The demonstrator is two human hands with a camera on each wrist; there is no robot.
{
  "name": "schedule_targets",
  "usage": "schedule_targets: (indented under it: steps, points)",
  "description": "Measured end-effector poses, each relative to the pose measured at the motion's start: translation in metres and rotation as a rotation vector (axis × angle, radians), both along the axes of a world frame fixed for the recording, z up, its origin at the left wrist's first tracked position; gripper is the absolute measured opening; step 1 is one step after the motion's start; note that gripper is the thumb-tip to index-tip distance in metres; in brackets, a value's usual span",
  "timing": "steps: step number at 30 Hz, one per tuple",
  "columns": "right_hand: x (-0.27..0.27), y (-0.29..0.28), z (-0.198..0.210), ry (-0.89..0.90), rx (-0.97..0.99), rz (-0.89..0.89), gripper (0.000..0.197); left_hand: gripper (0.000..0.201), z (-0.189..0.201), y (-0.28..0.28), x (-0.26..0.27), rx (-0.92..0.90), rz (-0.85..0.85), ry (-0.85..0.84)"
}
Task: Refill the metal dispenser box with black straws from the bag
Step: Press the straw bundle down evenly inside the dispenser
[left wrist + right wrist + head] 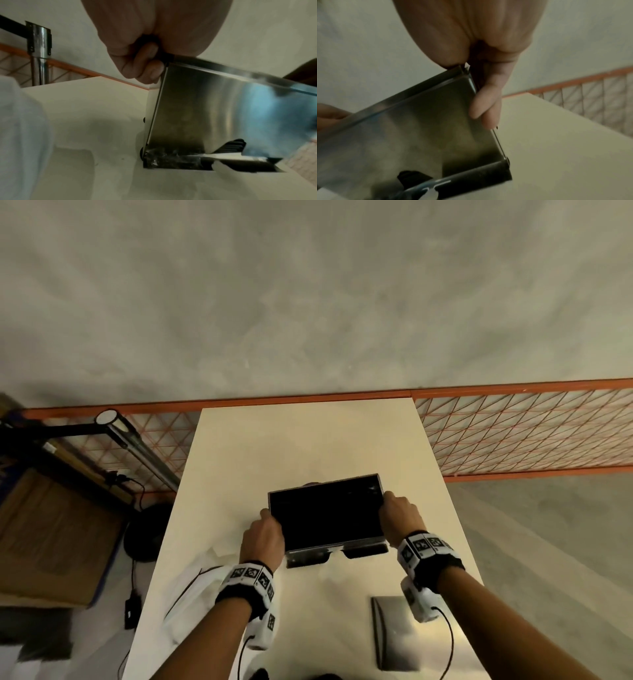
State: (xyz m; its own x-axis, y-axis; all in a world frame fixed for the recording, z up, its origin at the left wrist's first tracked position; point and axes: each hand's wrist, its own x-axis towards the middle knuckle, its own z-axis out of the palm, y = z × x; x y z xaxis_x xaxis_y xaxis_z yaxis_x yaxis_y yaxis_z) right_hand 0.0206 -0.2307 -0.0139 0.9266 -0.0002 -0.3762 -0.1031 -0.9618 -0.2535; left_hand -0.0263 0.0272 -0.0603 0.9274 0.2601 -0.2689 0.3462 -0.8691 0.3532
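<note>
The metal dispenser box (325, 515) stands on the cream table (308, 440) with its top open and its inside dark. My left hand (263, 534) grips the box's left upper edge, the fingers (145, 67) curled at its corner. My right hand (399, 513) grips the right upper edge, fingers (486, 108) lying down the side wall. Black straws (231, 146) show in the tray slot at the box's lower front. A white plastic bag (191, 594) lies on the table to the left, under my left forearm. The box's steel front (223, 108) (419, 135) looks tilted in both wrist views.
A flat metal lid (394, 631) lies on the table near my right forearm. Orange wire-mesh shelving (513, 433) runs behind and right of the table. A chrome post (130, 440) and cardboard boxes (51, 535) stand to the left. Cables hang from both wristbands.
</note>
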Motion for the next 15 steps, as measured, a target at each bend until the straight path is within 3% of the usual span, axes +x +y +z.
schedule_targets:
  steps: [3, 7, 11, 13, 15]
  points:
    - [-0.005, -0.007, -0.021, 0.058, 0.081, -0.061, 0.004, 0.022, -0.005, -0.004, 0.003, 0.083, -0.061, 0.026]
    - [-0.008, -0.012, -0.052, 0.087, 0.130, -0.067, 0.008, 0.024, -0.012, -0.002, -0.003, 0.136, -0.078, 0.016]
    - [-0.010, -0.002, -0.037, 0.082, 0.133, -0.132, 0.013, 0.020, -0.016, 0.005, -0.002, 0.138, -0.086, -0.006]
    - [-0.011, 0.005, -0.018, -0.024, 0.090, -0.177, 0.014, 0.018, -0.016, 0.005, -0.002, 0.129, -0.089, -0.008]
    - [-0.016, 0.017, -0.002, -0.243, 0.152, -0.199, 0.017, 0.018, -0.018, 0.005, -0.005, 0.116, -0.094, -0.008]
